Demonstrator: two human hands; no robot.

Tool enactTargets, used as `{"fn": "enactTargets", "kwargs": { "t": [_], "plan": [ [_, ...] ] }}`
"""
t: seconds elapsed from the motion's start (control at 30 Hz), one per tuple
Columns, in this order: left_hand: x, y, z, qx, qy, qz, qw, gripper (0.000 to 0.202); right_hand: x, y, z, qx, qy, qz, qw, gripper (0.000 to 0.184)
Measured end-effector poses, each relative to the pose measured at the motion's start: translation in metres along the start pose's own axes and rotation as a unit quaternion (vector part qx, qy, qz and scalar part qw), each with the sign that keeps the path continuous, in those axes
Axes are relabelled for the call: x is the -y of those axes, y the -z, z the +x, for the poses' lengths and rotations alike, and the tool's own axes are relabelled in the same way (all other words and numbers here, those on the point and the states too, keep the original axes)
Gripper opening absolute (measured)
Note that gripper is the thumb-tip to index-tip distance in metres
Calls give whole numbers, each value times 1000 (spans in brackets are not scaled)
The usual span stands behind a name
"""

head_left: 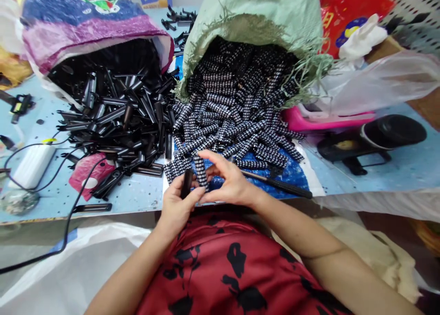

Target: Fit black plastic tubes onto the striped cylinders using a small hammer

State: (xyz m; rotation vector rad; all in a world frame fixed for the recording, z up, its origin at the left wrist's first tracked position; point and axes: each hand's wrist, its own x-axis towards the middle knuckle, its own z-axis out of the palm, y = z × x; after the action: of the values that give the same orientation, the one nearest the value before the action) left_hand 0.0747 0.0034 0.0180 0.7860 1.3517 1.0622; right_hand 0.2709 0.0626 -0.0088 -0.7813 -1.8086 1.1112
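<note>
My left hand [178, 207] is closed on a smooth black plastic piece [186, 183], which stands up between thumb and fingers. Between the thumb and fingers of my right hand [230, 180] is a short black-and-white patterned tube [200, 168], held roughly upright. The two hands meet at the table's front edge, and my left thumb tip reaches the tube's lower end. Just beyond them lies a heap of similar patterned tubes [223, 118]. To the left spreads a pile of black plastic pieces [120, 118], some with pronged ends.
A green woven sack [254, 8] spills the tubes; a blue-and-purple bag [92, 22] spills the black pieces. A black-handled rod [285, 184] lies right of my hands. Further right are a pink tray [326, 122] and a black cylinder [392, 132]. A black cable [68, 228] crosses the left side.
</note>
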Motion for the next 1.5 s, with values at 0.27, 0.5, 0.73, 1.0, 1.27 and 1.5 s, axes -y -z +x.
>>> {"fn": "enactTargets", "kwargs": {
  "t": [0.27,0.5,0.73,1.0,1.27,1.5],
  "plan": [
    [18,-5,0,29,-16,-3,999,41,4,-14,-10,-24,-89,182,979,93],
    [18,-17,-5,58,-38,45,997,42,19,-32,5,-129,-227,318,911,51],
    [18,-11,-14,24,-70,15,997,36,24,-19,3,-216,-303,448,813,55],
    [21,-15,-17,9,-121,42,992,27,30,-42,4,-223,-249,429,839,36],
    [18,0,-13,-22,-83,24,996,32,16,-43,-7,-25,-44,86,995,94],
    [17,11,-20,6,-45,1,999,33,9,-22,-13,61,212,-171,960,101]
  ]
}}
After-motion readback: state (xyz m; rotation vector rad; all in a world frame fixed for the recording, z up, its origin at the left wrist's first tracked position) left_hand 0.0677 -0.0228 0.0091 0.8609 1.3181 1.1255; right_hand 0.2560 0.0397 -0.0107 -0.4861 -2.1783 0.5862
